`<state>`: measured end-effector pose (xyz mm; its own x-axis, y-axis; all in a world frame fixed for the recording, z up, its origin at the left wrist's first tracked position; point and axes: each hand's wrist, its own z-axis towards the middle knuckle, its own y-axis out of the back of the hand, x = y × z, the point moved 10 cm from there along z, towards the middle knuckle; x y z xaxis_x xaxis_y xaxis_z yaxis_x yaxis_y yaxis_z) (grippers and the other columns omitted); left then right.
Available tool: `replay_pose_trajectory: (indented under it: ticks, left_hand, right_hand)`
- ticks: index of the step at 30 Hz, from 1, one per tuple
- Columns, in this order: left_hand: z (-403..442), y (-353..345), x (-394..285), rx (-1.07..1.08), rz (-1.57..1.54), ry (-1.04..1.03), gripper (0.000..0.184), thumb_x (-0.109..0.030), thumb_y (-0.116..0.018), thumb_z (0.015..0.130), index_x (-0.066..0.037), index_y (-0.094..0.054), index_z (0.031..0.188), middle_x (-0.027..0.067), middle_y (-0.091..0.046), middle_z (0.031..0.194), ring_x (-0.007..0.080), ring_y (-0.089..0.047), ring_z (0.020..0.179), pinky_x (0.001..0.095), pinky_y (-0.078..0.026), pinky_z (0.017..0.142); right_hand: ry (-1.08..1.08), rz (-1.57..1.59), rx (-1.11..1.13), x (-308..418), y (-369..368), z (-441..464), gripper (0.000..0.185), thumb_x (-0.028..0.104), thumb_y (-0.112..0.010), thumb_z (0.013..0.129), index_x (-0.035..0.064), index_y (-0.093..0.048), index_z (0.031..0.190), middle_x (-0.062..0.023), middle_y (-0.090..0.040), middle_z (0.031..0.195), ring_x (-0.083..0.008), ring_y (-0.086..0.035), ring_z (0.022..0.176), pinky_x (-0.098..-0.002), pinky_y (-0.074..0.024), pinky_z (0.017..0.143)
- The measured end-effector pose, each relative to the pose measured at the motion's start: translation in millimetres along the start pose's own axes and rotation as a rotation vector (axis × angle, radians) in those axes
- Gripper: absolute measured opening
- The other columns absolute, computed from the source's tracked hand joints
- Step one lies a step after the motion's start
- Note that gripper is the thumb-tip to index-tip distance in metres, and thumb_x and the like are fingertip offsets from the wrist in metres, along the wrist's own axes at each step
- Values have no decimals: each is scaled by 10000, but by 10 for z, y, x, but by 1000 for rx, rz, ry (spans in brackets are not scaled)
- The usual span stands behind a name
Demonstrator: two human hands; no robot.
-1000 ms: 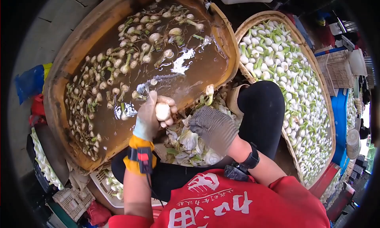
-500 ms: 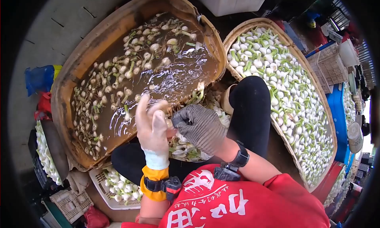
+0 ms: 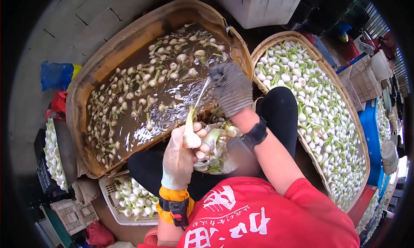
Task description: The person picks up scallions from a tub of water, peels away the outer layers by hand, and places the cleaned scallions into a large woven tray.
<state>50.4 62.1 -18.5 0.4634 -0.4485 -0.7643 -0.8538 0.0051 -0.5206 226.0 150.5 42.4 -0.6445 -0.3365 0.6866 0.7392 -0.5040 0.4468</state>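
My left hand [image 3: 177, 155], in a pale glove, is closed around a white garlic bulb [image 3: 191, 138] with its green stem pointing up. A thin, pale strip of peel [image 3: 202, 92] stretches from that stem to my right hand [image 3: 233, 87]. The fingers of my right hand, in a dark grey knit glove, are closed on the strip's upper end. Below my hands, between my legs, lies a heap of peelings [image 3: 217, 151]. Beyond them stands a brown tub [image 3: 79, 106] of murky water with many unpeeled garlic bulbs [image 3: 148, 77].
On the right, a large tub [image 3: 256, 54] is full of peeled garlic bulbs [image 3: 317, 97]. A white basket [image 3: 129, 221] with more peeled bulbs sits by my left leg. A white bin [image 3: 269, 9] stands at the back, with a blue container [image 3: 369, 134] at far right.
My right hand has moved up and away from my left, drawing out the strip of peel. The garlic bulb, hidden before, now shows in my left hand. The view has shifted slightly.
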Motion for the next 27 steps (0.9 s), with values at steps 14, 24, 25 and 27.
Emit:
replay_pose_trajectory:
  ticks: [14, 24, 25, 27]
  left_hand:
    - [-89, -287, -102, 273, 585, -142, 383, -205, -328, 1057, 62, -560, 1203, 133, -657, 1048, 220, -684, 945, 318, -565, 822]
    - [-32, 119, 55, 44, 554, -201, 430, -365, -423, 1041, 37, -571, 1082, 82, -638, 970, 175, -645, 845, 322, -546, 783]
    - [-55, 74, -9, 32, 619, -283, 442, -383, -437, 1037, 32, -589, 1042, 61, -640, 935, 155, -635, 816, 298, -530, 732]
    - [-40, 11, 22, 73, 420, -285, 344, -332, -521, 1005, 0, -614, 1011, 36, -655, 912, 151, -622, 756, 285, -486, 674]
  right_hand:
    - [-51, 133, 591, 495, -121, -569, 311, 334, -713, 824, 27, -679, 861, -138, -650, 814, -307, -638, 779, -382, -504, 705]
    - [-340, 309, 658, 249, -175, -809, 248, 275, -720, 830, 52, -717, 940, -108, -690, 854, -261, -664, 788, -352, -516, 702]
    - [-347, 306, 652, 281, -141, -783, 248, 275, -720, 830, 52, -717, 940, -108, -690, 854, -261, -664, 788, -352, -516, 702]
    - [-316, 142, 667, 301, -109, -751, 202, 239, -706, 842, 75, -725, 957, -93, -703, 902, -276, -665, 795, -352, -530, 710]
